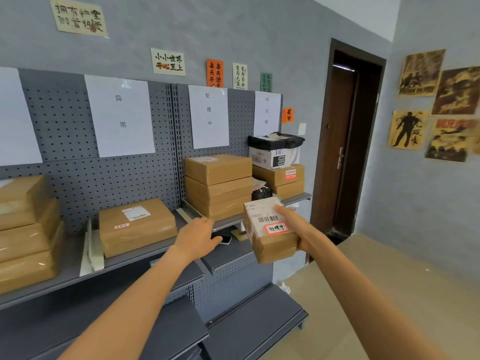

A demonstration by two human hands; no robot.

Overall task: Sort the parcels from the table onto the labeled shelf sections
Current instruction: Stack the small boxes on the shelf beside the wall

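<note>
My right hand (298,229) grips a small brown parcel (272,245) with a white barcode label and a red-edged sticker, held in the air just in front of the grey shelf (228,224). My left hand (200,236) reaches out with loose fingers over a phone (225,239) lying on the lower shelf board, and whether it touches the phone cannot be told. Behind, under the paper sign 处理中 (209,116), stands a stack of three brown boxes (219,185). A single brown parcel (137,226) lies under the sign 异常 (120,115).
More brown boxes (26,232) are stacked at the far left of the shelf. At the right end, a white box with a black bag on top (275,149) sits on brown boxes. A dark door (345,141) is right of the shelf. Lower shelf boards (254,313) jut out below.
</note>
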